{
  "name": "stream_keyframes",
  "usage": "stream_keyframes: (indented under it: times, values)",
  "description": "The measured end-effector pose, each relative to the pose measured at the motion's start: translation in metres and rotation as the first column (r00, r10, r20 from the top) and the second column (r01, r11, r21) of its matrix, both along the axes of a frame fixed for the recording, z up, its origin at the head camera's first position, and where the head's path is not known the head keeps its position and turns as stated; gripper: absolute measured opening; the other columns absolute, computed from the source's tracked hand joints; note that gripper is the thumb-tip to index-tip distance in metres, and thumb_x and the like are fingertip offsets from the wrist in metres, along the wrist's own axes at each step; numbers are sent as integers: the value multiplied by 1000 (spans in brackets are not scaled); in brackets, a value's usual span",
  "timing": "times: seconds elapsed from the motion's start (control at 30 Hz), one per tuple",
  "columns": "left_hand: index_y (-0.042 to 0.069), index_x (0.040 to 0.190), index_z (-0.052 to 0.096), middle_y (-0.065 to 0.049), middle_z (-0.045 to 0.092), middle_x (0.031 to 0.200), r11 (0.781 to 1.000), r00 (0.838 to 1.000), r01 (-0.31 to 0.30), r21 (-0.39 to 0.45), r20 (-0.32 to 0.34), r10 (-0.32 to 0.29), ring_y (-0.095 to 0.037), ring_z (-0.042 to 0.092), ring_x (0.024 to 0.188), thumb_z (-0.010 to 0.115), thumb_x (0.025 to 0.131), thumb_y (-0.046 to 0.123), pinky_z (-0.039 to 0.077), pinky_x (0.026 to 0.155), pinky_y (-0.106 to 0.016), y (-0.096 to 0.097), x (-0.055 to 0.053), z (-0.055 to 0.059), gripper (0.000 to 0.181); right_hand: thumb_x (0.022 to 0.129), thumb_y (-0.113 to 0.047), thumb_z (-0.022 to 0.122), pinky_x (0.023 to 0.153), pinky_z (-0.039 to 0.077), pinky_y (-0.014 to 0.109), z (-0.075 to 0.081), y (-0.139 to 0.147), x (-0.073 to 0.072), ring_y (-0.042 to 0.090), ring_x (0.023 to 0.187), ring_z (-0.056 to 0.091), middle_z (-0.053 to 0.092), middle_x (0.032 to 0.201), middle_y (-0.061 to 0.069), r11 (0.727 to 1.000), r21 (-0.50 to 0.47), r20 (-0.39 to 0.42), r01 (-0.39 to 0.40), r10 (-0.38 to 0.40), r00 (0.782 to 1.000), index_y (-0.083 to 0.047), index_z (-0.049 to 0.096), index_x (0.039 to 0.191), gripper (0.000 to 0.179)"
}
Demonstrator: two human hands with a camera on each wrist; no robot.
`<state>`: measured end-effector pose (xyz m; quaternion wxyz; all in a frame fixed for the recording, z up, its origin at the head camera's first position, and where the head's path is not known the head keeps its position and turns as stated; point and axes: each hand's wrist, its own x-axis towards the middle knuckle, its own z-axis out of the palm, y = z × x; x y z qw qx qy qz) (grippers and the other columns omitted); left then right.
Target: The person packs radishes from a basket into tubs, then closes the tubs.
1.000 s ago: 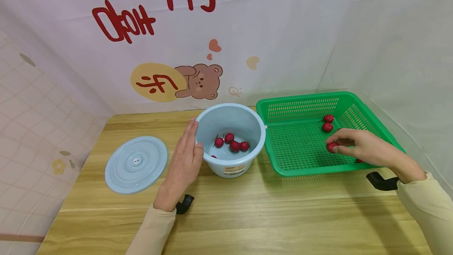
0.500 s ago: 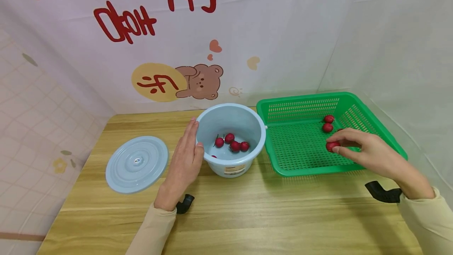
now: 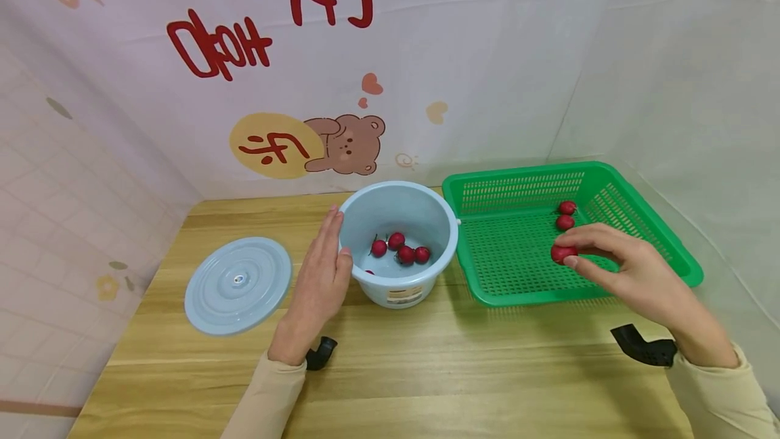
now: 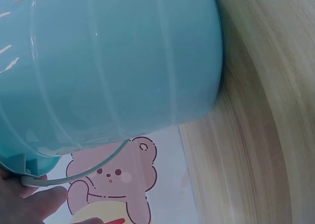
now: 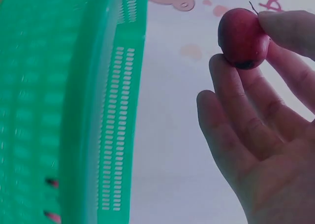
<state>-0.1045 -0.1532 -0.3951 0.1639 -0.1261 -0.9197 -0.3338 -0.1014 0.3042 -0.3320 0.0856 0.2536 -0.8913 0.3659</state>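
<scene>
My right hand [image 3: 634, 276] pinches a red radish [image 3: 563, 254] between thumb and fingers, above the green basket [image 3: 487, 298]. In the right wrist view that radish [image 5: 243, 37] shows a thin tail at one end and a dark patch at the other. My left hand [image 3: 319, 280] lies along the left side of a light blue bucket [image 3: 449, 249], fingers straight against its rim. Several radishes [image 3: 405, 254] lie on the bucket's bottom. More radishes [image 3: 565, 222] sit at the basket's right side, some perhaps hidden behind my right hand. The left wrist view shows the bucket's handle [image 4: 83, 175] beside my fingers.
A round light blue lid [image 3: 239, 285] lies on the wooden table [image 3: 463, 371], left of my left hand. Behind the bucket and basket rises a white wall covering [image 3: 500, 66] with printed red characters and a bear. The basket stands close to the bucket's right side.
My right hand has raised the radish off the basket floor and drawn it slightly left. The left hand stays at the bucket; the whole head view has shifted a little.
</scene>
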Motion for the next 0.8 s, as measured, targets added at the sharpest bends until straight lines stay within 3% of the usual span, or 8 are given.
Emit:
stream_keyframes:
  times: [0.3,0.5,0.8]
  values:
    - [3,163,27,-9,22,171,1000,1000,-3,-3,-6,3,-28,26,155,38,106,20,25,124,-53,0,0,0,61,78,23,73,100,46,12,-2,-22,8,7,120,59,69,118,-1,987,-139,-125,-83,65,990,1,72,119,46]
    - [4,163,27,-6,21,172,1000,1000,-3,8,-10,3,-27,26,155,37,106,20,25,124,-53,0,0,-1,61,77,26,73,101,48,17,-2,-43,12,12,116,61,70,116,9,973,-204,-123,-104,80,989,-3,73,120,52]
    - [3,163,27,-6,22,172,1000,1000,3,15,-14,-3,-27,26,155,37,106,20,25,124,-51,0,-1,-2,61,75,26,73,99,51,20,-8,-77,10,15,114,64,69,117,13,929,-299,-220,-217,155,963,2,73,118,49]
